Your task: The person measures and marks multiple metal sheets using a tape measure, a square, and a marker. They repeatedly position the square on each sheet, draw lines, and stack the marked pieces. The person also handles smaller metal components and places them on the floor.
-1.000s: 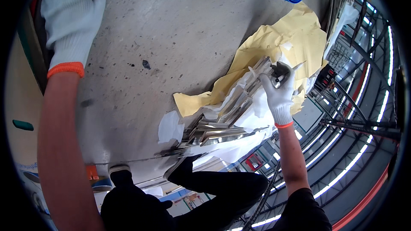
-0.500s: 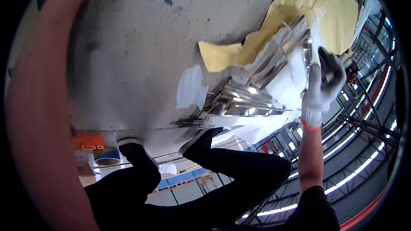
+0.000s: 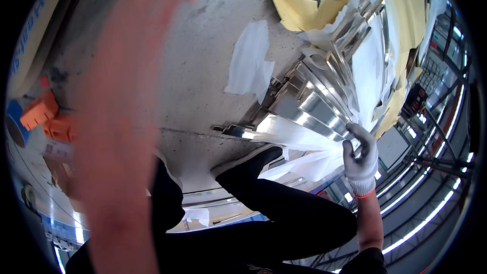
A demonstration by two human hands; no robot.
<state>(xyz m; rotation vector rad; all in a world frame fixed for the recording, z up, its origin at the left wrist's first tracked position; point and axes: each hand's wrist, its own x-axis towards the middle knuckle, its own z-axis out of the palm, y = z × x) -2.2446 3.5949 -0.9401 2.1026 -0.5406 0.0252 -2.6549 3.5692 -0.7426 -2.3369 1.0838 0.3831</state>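
Long shiny metal strips (image 3: 319, 104) lie in a stack on the right, some layered with white wrapping sheets (image 3: 322, 160). My right hand (image 3: 362, 160), in a white glove with grey-coated fingers, is at the near right end of this stack. Its fingers are curled with a gap between thumb and forefinger, nothing visible between them, and the fingertips are close to the white sheet. Crumpled yellow paper (image 3: 411, 10) lies around the far side. My left forearm (image 3: 122, 96) is smeared by motion and reaches up past the top edge; only its orange cuff shows, the hand is out of view.
A torn white sheet (image 3: 248, 58) lies on the grey concrete floor (image 3: 198, 71). At left are orange plastic blocks (image 3: 43, 111), a blue-sided roll (image 3: 18, 122) and a cardboard box (image 3: 58, 172). My dark shoe (image 3: 243, 162) stands beside the strips' near end.
My right hand has come nearer, down along the stack toward its near right end. My left forearm has swung right across the view, and the view itself has shifted.
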